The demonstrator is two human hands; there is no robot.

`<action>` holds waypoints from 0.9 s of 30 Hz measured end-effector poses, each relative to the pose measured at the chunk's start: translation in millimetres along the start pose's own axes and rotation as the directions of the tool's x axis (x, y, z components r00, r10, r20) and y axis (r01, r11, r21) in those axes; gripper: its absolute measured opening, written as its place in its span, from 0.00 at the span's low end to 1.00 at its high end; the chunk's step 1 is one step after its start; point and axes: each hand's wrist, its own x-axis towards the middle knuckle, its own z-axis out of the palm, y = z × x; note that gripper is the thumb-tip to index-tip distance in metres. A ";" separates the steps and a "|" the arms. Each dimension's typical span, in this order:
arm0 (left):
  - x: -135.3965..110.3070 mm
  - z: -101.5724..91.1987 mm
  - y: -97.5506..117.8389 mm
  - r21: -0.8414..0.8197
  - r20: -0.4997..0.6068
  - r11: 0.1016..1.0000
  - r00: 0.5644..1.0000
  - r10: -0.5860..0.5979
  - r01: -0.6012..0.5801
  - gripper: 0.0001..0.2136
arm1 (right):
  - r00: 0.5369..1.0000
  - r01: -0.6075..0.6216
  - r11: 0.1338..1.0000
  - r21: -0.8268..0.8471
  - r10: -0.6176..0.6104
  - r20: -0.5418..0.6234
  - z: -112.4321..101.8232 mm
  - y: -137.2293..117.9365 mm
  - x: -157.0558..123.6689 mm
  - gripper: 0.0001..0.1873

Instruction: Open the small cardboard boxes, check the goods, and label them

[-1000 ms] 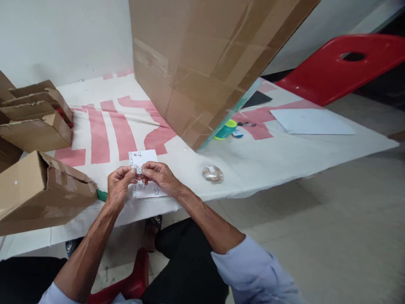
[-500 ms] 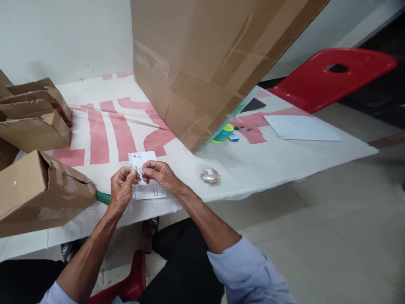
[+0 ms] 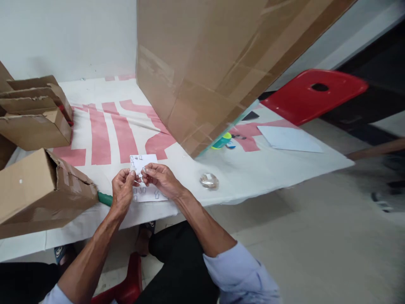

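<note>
Both hands work close together above a white sheet (image 3: 150, 194) that bears rows of small dark rectangular outlines; I cannot tell whether these are drawn or are loose pieces. My left hand (image 3: 122, 185) is closed, thumb pressed to the fingers, at the sheet's left edge. Opposite it, my right hand (image 3: 163, 179) pinches with thumb and index finger, a small gap from the left fingertips. Whatever is between the fingers of either hand is too small to name. To the right lies a round, clear-wrapped packet (image 3: 209, 181) with brownish contents.
A big cardboard box (image 3: 202, 76) stands behind the hands. Smaller cartons (image 3: 28, 190) fill the left side, a green object (image 3: 105, 199) beside them. Farther right are a green-and-yellow tape roll (image 3: 221, 141), a white board (image 3: 289, 138) and a red chair (image 3: 313, 95).
The view has shifted slightly, so the chair and board sit farther left and lower. Both hands stay closed over the sheet, with only slight finger movement.
</note>
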 end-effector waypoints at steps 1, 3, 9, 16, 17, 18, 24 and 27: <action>0.8 -1.9 -0.2 -0.004 -0.008 1.000 1.000 -0.003 0.003 0.21 | 1.000 0.004 1.000 -0.014 -0.004 -0.014 -1.4 -1.4 0.2 0.23; 2.1 -5.9 0.3 0.009 -0.018 1.000 1.000 0.013 -0.013 0.21 | 0.998 0.022 0.998 -0.058 -0.026 -0.062 -6.0 -4.5 1.0 0.22; -0.2 -14.3 7.0 0.029 -0.001 0.999 0.999 0.044 -0.044 0.18 | 0.968 0.050 0.940 -0.338 -0.129 -0.215 -25.9 -2.1 8.9 0.19; -7.7 -20.1 9.6 0.037 0.013 0.999 1.000 0.020 -0.020 0.16 | 0.873 -0.022 0.784 -0.620 -0.287 -0.395 -42.5 12.2 38.2 0.17; -8.1 -20.6 9.3 0.036 0.017 0.999 1.000 0.018 -0.019 0.16 | 0.861 -0.046 0.765 -0.642 -0.295 -0.414 -42.9 13.3 43.2 0.17; -8.3 -20.9 9.1 0.037 0.022 0.999 1.000 0.018 -0.019 0.17 | 0.850 -0.073 0.744 -0.665 -0.302 -0.431 -42.8 14.2 48.1 0.16; -8.6 -21.6 9.2 0.051 0.027 0.999 1.000 0.016 -0.017 0.17 | 0.813 -0.178 0.597 -0.783 -0.359 -0.458 -36.9 17.0 67.7 0.19; -8.2 -22.9 8.0 0.052 0.037 0.998 0.999 0.016 -0.018 0.17 | 0.805 -0.222 0.527 -0.820 -0.375 -0.459 -33.4 17.1 71.0 0.19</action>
